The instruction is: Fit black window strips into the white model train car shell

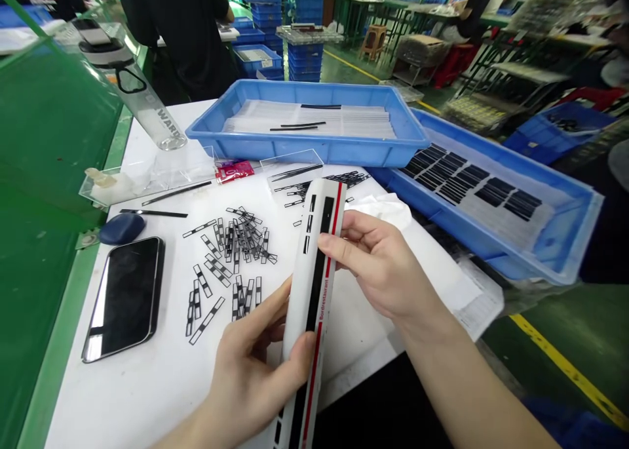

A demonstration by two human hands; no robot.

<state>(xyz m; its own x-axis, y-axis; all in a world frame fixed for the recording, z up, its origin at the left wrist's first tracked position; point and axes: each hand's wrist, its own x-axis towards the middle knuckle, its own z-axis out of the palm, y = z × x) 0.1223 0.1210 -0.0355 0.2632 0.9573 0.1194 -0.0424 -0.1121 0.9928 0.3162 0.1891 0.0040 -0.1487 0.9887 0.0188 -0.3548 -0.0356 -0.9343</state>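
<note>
A white model train car body point(301, 305) with a red stripe, black window band and the word "Bordrestaurant" stands tilted lengthwise in front of me. My left hand point(260, 364) is wrapped round its lower part, thumb on the striped side. Higher up, my right hand point(373, 259) grips the right edge, its thumb pressed on the black band; its other fingers are partly hidden behind the body. Left of the car body, many small black-framed clear window strips point(240, 239) lie loose on the white table point(162, 396). More strips point(344, 179) lie behind its top end.
A blue tray point(304, 151) with white sheets stands at the back, another blue tray point(521, 265) with black strips at right. On the left are a phone point(125, 298), a dark blue mouse-shaped object point(122, 228), a bottle point(147, 108) and a green partition point(44, 147). A person point(177, 29) stands beyond.
</note>
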